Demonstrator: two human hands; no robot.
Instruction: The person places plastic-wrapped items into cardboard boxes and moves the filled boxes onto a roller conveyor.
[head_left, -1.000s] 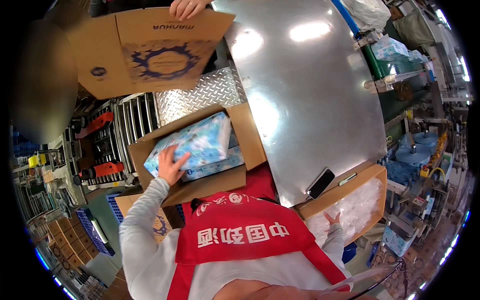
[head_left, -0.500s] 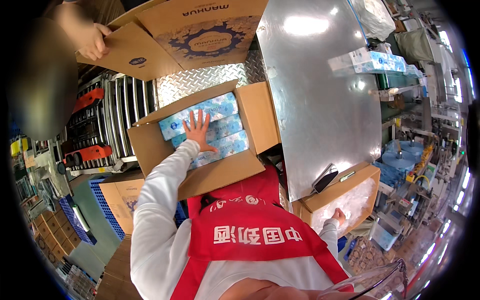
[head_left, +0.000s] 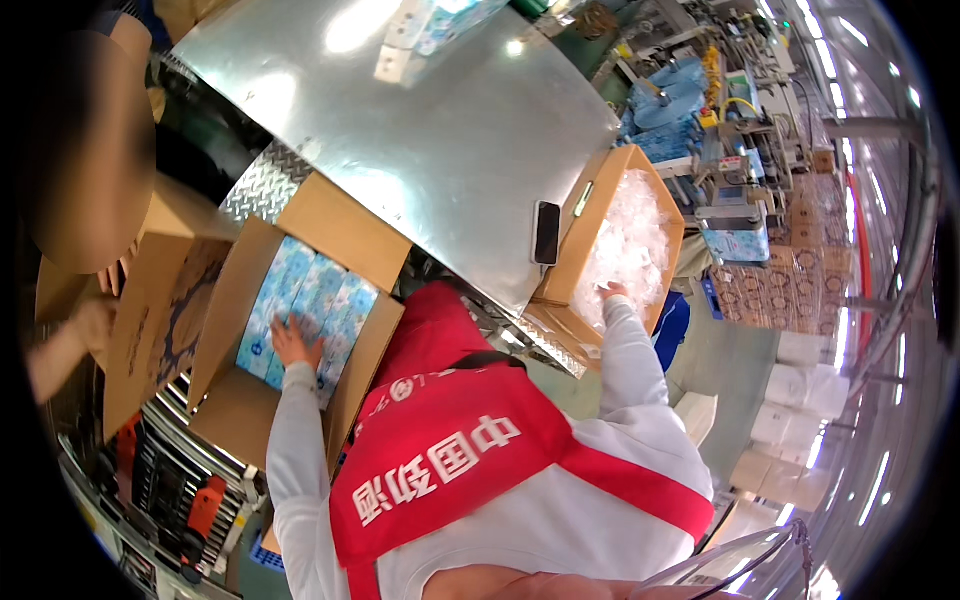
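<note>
My left hand lies with spread fingers on soft blue-and-white patterned packs. They sit side by side in an open cardboard box at my left, flaps turned up. My right hand is at the near left part of a second open cardboard box, filled with crumpled clear plastic pieces. Its fingers look bent and drawn together at the plastic; what they hold, if anything, does not show.
A shiny metal table stretches ahead, with a phone at its right edge. At far left a co-worker's hand touches another cardboard box. A roller conveyor lies below it. Machinery stands far right.
My view has turned to the right, so the table and both boxes appear shifted left. My left hand stays on the packs; my right hand reaches further over the plastic. The co-worker's box sits lower.
</note>
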